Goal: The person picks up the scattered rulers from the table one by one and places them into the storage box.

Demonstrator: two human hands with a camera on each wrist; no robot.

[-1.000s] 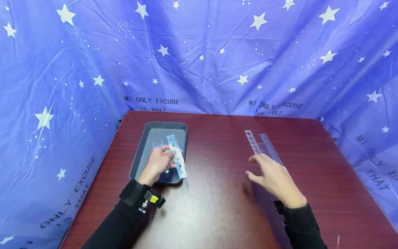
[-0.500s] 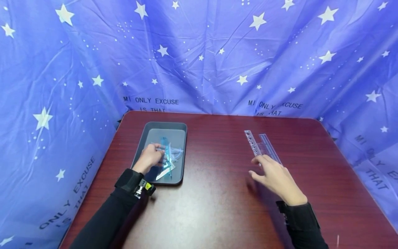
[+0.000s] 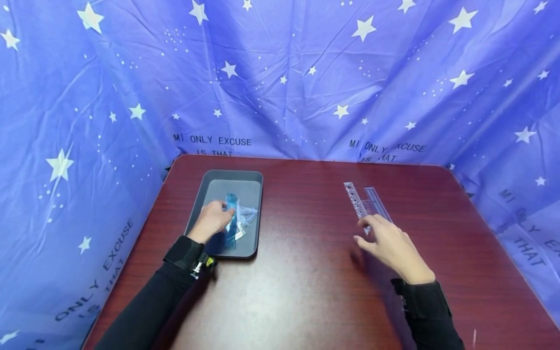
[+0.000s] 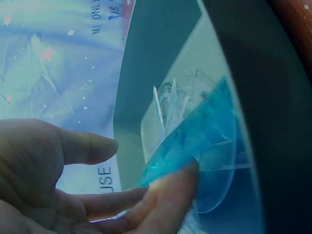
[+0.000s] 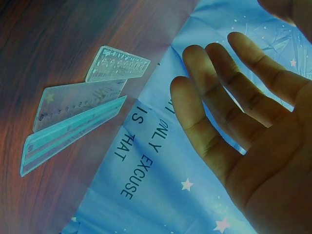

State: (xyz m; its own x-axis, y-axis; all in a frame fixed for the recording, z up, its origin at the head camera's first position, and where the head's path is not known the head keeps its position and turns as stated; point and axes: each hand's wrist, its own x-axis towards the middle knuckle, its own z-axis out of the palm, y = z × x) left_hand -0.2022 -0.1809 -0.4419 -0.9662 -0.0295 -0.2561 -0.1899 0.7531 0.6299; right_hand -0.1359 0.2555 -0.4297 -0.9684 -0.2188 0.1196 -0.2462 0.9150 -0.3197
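My left hand (image 3: pixel 213 218) reaches into the dark grey tray (image 3: pixel 260 192) and pinches a translucent blue ruler (image 3: pixel 231 233). In the left wrist view the thumb lies against the ruler's near side, and another finger stands apart from it. Beside it in the tray are a clear protractor (image 3: pixel 248 216) and other clear plastic pieces, partly hidden. My right hand (image 3: pixel 395 248) hovers with relaxed, spread fingers and holds nothing. Just beyond its fingers on the table lie a clear ruler with a row of holes (image 3: pixel 353 197), another clear ruler (image 5: pixel 73 134) and a clear plastic plate (image 5: pixel 78 102) between them.
The reddish-brown wooden table (image 3: pixel 302 243) carries the tray at the left and the clear rulers at the right. A blue curtain (image 3: pixel 280 87) with white stars and lettering encloses the table's back and sides.
My left hand has lowered the blue ruler into the tray, moving slightly left, and the ruler has turned more upright in the view. My right hand has shifted only a little.
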